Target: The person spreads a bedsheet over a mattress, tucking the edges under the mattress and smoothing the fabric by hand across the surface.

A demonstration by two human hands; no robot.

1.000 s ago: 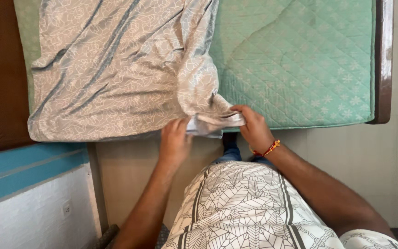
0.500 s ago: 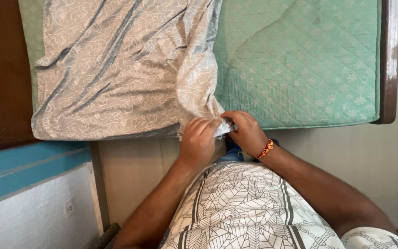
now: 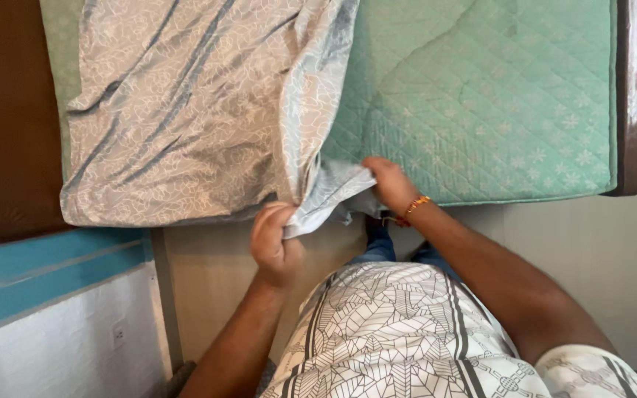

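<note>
— Between the hands, what changed?
— They've parted; left hand (image 3: 276, 242) and right hand (image 3: 391, 184) each pinch the bedsheet (image 3: 186, 110) edge, the sheet spreading away above them over the mattress (image 3: 495, 96).

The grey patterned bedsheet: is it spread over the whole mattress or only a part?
Only a part. The bedsheet covers the left half; the green quilted mattress lies bare on the right.

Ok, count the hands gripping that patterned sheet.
2. The left hand pinches the sheet edge below the mattress rim; the right hand grips the bunched corner at the mattress edge.
</note>
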